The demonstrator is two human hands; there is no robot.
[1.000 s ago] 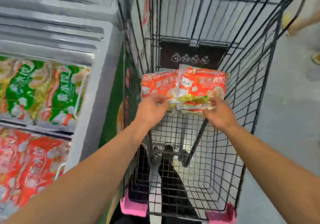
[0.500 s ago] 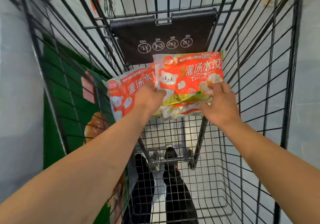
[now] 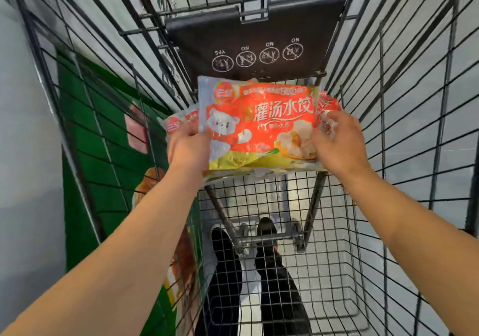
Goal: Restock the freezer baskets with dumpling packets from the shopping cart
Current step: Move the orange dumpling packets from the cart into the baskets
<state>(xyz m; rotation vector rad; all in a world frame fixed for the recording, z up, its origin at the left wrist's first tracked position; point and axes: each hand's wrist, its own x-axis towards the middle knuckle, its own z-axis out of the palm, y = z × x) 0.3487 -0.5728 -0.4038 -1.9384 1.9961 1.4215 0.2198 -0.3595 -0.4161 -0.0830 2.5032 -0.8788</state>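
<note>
Inside the wire shopping cart, at twelve o'clock from me, I hold a stack of orange dumpling packets above the mesh floor, just below the black child-seat flap. My left hand has its grip pinching the stack's nine o'clock edge, thumb on top. My right hand has its grip curled over the three o'clock edge. Other packets peek out beneath the top one. A green freezer panel shows through the bars at nine o'clock.
</note>
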